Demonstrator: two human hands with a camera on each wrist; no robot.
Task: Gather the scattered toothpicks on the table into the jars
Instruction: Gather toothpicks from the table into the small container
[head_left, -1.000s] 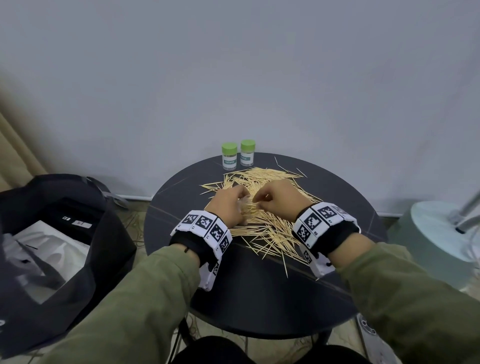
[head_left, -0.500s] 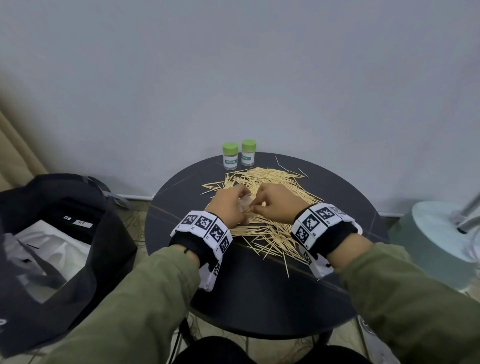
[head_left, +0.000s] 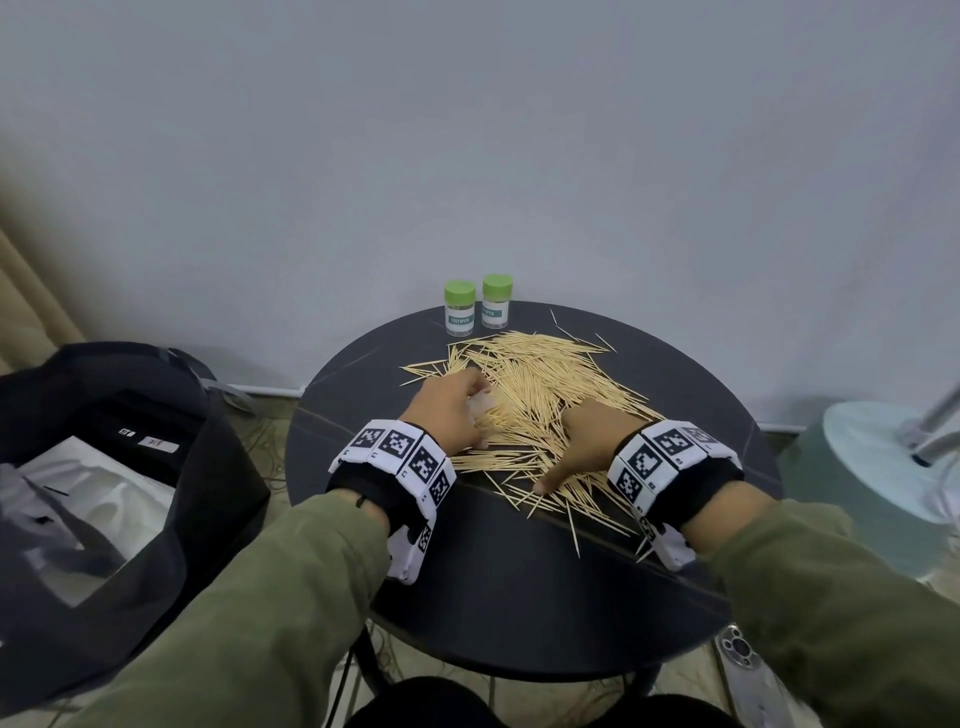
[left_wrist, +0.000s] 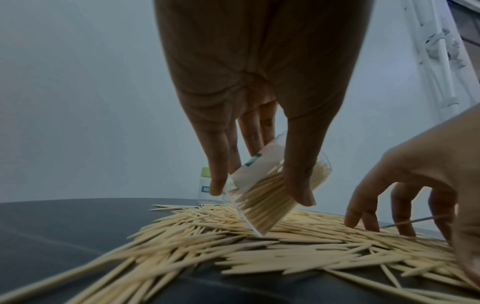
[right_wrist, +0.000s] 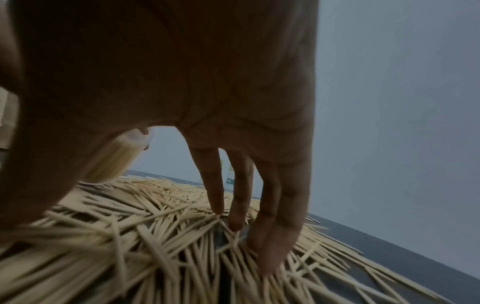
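A plain, pale grey-blue wall (head_left: 467, 130) fills the upper part of the head view and meets the floor behind the furniture along a light skirting strip (head_left: 265, 388). A round table (head_left: 519, 582) with a dark, faintly veined top stands against this wall on dark legs. At the left edge hangs a beige curtain (head_left: 31, 312). Beside the table's left edge sits an open black bag (head_left: 156, 519) containing white moulded packing (head_left: 104, 493). At the right, a pale round stand base (head_left: 878, 457) with a metal pole rests on the floor. The floor (head_left: 270, 441) is light and patterned. Lighting is soft and even.
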